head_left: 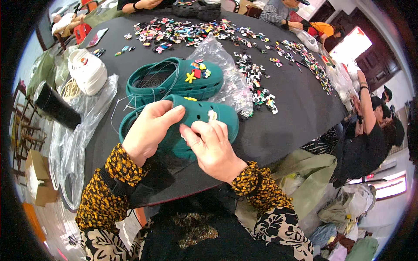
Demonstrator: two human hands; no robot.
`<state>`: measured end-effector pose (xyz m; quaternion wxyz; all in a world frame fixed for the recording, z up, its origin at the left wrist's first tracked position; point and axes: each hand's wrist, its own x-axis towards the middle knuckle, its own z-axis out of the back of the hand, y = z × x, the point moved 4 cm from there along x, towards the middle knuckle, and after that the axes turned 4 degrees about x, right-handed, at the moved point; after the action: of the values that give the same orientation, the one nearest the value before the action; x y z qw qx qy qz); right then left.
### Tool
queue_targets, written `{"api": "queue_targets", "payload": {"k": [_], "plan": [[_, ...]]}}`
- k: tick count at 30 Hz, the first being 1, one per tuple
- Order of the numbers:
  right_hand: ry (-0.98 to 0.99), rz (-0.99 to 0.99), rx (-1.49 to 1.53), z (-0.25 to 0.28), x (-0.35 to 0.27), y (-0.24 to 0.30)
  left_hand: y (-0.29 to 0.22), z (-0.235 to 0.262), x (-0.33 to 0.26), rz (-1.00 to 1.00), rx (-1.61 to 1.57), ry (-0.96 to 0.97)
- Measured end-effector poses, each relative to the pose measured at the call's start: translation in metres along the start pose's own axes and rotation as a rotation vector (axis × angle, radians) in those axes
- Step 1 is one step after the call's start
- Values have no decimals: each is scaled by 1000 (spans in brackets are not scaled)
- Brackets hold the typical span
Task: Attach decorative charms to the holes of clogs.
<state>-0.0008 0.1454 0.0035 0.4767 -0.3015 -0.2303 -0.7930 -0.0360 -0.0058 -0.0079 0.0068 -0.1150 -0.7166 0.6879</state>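
Holding the near green clog (204, 119) in both hands at the front edge of the dark round worktop (283, 126), you have it lying with its long axis left to right, toe end to your right. Your left hand (148, 130) wraps over the heel end, fingers closed on the upper. Your right hand (213, 148) sits on the middle of the upper, fingers pinched together just below a small pale charm (212, 115) set in one of the holes; whether they grip anything of their own cannot be told. The right hand is the nearer to that charm.

Just behind: a second green clog (174, 80), same lie, carrying a yellow star charm (190, 77) and several red and blue ones.
Beside it, right: a clear plastic bag (230, 82).
Left: a white clog (87, 71), more clear plastic.
Far side: loose charms (183, 32) spread in a wide band; other people seated round the rim.
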Motion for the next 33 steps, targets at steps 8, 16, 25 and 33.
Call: {"api": "queue_targets", "payload": {"k": [8, 16, 25, 33], "plan": [[28, 5, 16, 0, -11, -1, 8, 0, 2, -31, -76, 43], [-19, -22, 146, 1, -11, -2, 5, -4, 0, -28, -107, 64], [13, 82, 152, 2, -12, -6, 1, -6, -1, -22, -128, 25], [-87, 114, 262, 1, -15, -3, 1, -6, 2, -8, -154, 46]]}}
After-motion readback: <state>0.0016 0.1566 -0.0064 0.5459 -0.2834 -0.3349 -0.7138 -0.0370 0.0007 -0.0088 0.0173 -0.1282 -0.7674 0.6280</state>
